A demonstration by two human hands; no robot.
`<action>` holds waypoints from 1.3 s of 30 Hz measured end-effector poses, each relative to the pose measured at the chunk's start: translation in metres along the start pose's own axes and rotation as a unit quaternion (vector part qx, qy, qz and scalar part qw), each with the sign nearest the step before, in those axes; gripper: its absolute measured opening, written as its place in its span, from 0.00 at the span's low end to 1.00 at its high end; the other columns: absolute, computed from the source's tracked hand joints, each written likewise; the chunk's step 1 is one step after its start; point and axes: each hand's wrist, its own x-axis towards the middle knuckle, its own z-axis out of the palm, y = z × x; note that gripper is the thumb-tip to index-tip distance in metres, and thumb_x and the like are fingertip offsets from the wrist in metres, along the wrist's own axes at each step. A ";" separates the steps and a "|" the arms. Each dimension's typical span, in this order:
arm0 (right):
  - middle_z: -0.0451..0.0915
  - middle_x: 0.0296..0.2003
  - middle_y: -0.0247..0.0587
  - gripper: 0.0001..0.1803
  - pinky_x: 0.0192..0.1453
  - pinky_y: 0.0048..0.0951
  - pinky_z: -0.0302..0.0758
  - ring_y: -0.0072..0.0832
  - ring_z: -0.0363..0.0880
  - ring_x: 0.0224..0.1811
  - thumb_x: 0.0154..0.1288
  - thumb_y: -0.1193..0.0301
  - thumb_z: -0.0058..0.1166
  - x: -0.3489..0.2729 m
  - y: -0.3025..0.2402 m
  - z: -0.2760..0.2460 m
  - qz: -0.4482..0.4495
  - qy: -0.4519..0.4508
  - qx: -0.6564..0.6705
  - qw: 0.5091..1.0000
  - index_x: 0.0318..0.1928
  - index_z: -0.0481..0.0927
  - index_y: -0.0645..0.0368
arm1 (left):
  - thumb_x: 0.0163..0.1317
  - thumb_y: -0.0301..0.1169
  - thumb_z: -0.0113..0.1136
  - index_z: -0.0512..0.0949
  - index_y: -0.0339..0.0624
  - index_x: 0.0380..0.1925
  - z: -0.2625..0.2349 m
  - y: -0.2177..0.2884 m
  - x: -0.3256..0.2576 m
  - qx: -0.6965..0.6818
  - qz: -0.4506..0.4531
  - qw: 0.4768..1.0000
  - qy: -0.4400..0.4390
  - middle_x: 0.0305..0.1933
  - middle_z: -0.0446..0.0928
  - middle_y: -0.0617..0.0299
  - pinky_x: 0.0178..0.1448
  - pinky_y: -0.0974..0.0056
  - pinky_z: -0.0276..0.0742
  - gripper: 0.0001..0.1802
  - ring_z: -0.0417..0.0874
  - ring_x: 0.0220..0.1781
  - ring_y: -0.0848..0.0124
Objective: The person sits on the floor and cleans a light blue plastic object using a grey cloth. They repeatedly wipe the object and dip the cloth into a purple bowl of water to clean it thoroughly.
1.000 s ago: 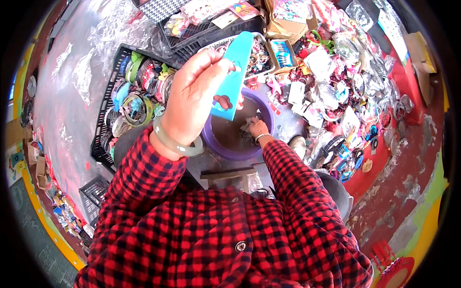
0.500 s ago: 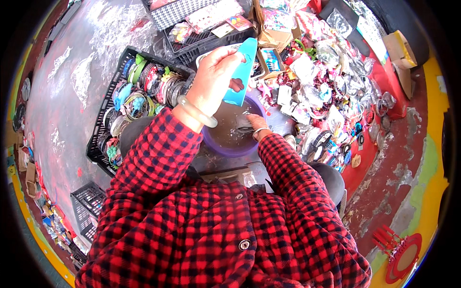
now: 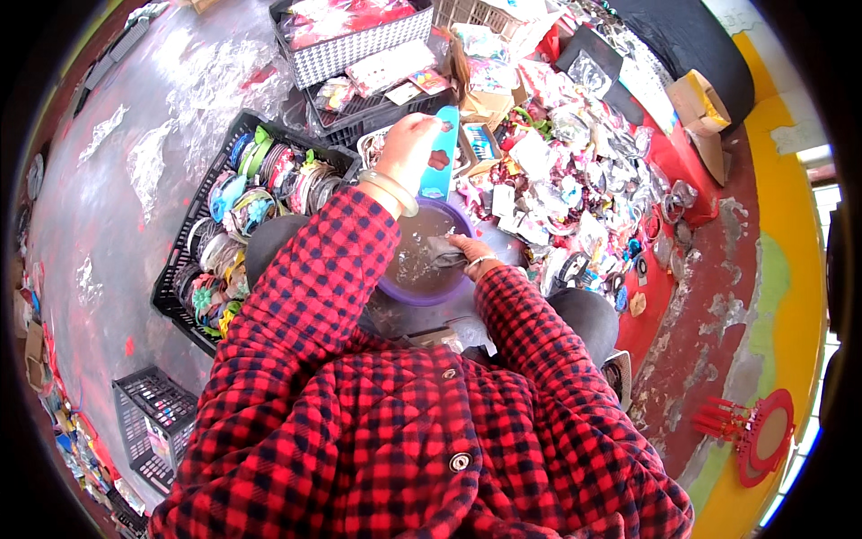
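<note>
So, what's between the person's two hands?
In the head view: the lower part of the turquoise piece, then the purple basin and its murky water.

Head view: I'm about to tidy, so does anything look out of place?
Yes: right of the purple basin, a jumbled heap spreads loose, while headbands on the left sit in a black crate. The basin's water also looks murky.

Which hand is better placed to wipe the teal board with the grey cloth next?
Likely the right hand: it holds the grey cloth within the rim of the basin. The left hand is occupied, gripping the teal board.
</note>
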 end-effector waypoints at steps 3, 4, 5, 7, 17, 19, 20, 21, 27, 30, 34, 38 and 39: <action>0.80 0.33 0.41 0.08 0.41 0.36 0.80 0.35 0.81 0.34 0.56 0.80 0.49 0.021 0.010 -0.022 -0.046 -0.032 -0.049 0.997 0.38 0.75 0.63 | 0.59 0.34 0.52 0.74 0.36 0.32 -0.011 -0.006 0.001 -0.066 -0.019 0.997 -0.020 0.28 0.75 0.59 0.25 0.65 0.73 0.11 0.78 0.20 0.66; 0.80 0.34 0.42 0.08 0.42 0.37 0.80 0.35 0.81 0.34 0.56 0.79 0.49 0.026 0.012 -0.028 -0.048 -0.038 -0.046 0.997 0.39 0.75 0.63 | 0.59 0.34 0.52 0.74 0.36 0.33 -0.013 -0.005 0.000 -0.070 -0.018 0.997 -0.016 0.28 0.75 0.59 0.25 0.66 0.72 0.11 0.77 0.20 0.66; 0.79 0.36 0.43 0.09 0.42 0.38 0.80 0.36 0.81 0.35 0.56 0.78 0.49 0.032 0.013 -0.034 -0.051 -0.044 -0.043 0.997 0.39 0.74 0.63 | 0.59 0.34 0.51 0.74 0.36 0.33 -0.014 -0.005 -0.004 -0.075 -0.016 0.997 -0.013 0.29 0.75 0.59 0.25 0.66 0.72 0.11 0.77 0.20 0.66; 0.78 0.39 0.45 0.12 0.45 0.44 0.79 0.39 0.80 0.38 0.56 0.73 0.50 0.043 0.015 -0.045 -0.080 -0.082 -0.101 0.988 0.43 0.74 0.60 | 0.60 0.35 0.50 0.74 0.36 0.34 -0.013 -0.003 -0.012 -0.087 -0.013 0.996 0.002 0.29 0.76 0.57 0.25 0.66 0.72 0.12 0.78 0.21 0.66; 0.79 0.37 0.41 0.12 0.47 0.39 0.77 0.36 0.79 0.39 0.56 0.69 0.56 -0.004 0.004 -0.008 -0.068 -0.098 0.092 0.989 0.41 0.75 0.58 | 0.63 0.33 0.47 0.74 0.36 0.35 -0.020 0.001 -0.023 -0.147 -0.038 0.988 -0.006 0.30 0.76 0.59 0.34 0.65 0.78 0.11 0.78 0.27 0.68; 0.79 0.37 0.41 0.12 0.46 0.37 0.77 0.36 0.79 0.39 0.56 0.70 0.56 0.003 0.007 -0.011 -0.079 -0.102 0.084 0.988 0.41 0.75 0.59 | 0.64 0.33 0.45 0.73 0.36 0.36 -0.020 -0.008 -0.015 -0.193 -0.060 0.979 -0.005 0.30 0.76 0.58 0.36 0.63 0.79 0.11 0.79 0.29 0.66; 0.79 0.37 0.41 0.11 0.46 0.37 0.77 0.36 0.79 0.39 0.56 0.70 0.55 0.007 0.007 -0.013 -0.076 -0.105 0.077 0.988 0.40 0.75 0.59 | 0.64 0.33 0.45 0.72 0.35 0.37 -0.019 -0.011 -0.011 -0.214 -0.067 0.974 -0.004 0.30 0.76 0.57 0.37 0.62 0.78 0.12 0.79 0.30 0.65; 0.79 0.37 0.41 0.11 0.46 0.36 0.77 0.37 0.79 0.38 0.57 0.71 0.55 0.008 0.005 -0.012 -0.073 -0.109 0.069 0.989 0.40 0.74 0.60 | 0.65 0.32 0.44 0.72 0.35 0.38 -0.019 -0.015 -0.007 -0.236 -0.072 0.969 -0.001 0.31 0.76 0.55 0.38 0.61 0.78 0.12 0.79 0.31 0.64; 0.79 0.38 0.38 0.10 0.48 0.54 0.74 0.38 0.78 0.42 0.55 0.71 0.57 -0.004 -0.005 -0.005 0.022 -0.112 0.101 0.988 0.39 0.75 0.50 | 0.65 0.35 0.45 0.71 0.35 0.41 -0.021 -0.029 0.011 -0.277 -0.053 0.960 -0.005 0.34 0.76 0.49 0.44 0.57 0.77 0.14 0.79 0.36 0.58; 0.78 0.37 0.37 0.09 0.47 0.61 0.72 0.38 0.77 0.41 0.56 0.67 0.58 0.002 -0.003 -0.004 0.006 -0.101 0.135 0.986 0.38 0.74 0.47 | 0.65 0.36 0.45 0.71 0.35 0.41 -0.016 -0.026 0.011 -0.275 -0.056 0.960 -0.009 0.34 0.77 0.48 0.44 0.56 0.76 0.15 0.79 0.37 0.58; 0.76 0.37 0.39 0.15 0.39 0.47 0.80 0.36 0.77 0.39 0.55 0.73 0.59 0.015 0.007 -0.005 -0.030 -0.119 0.088 0.989 0.43 0.72 0.58 | 0.66 0.38 0.43 0.71 0.35 0.41 -0.011 -0.021 0.010 -0.279 -0.062 0.958 -0.016 0.34 0.77 0.49 0.43 0.56 0.77 0.16 0.80 0.37 0.57; 0.76 0.34 0.44 0.15 0.36 0.40 0.81 0.38 0.78 0.35 0.52 0.82 0.56 0.026 0.011 -0.008 -0.008 -0.126 0.060 0.990 0.42 0.72 0.64 | 0.68 0.39 0.38 0.71 0.37 0.40 0.002 -0.011 0.005 -0.283 -0.078 0.956 -0.017 0.34 0.77 0.49 0.42 0.57 0.77 0.18 0.80 0.36 0.58; 0.77 0.34 0.44 0.14 0.34 0.39 0.81 0.38 0.79 0.34 0.52 0.82 0.55 0.026 0.011 -0.008 -0.014 -0.133 0.047 0.990 0.42 0.72 0.65 | 0.68 0.40 0.37 0.71 0.37 0.40 0.004 -0.008 0.003 -0.287 -0.078 0.955 -0.026 0.34 0.77 0.49 0.42 0.57 0.77 0.18 0.79 0.35 0.58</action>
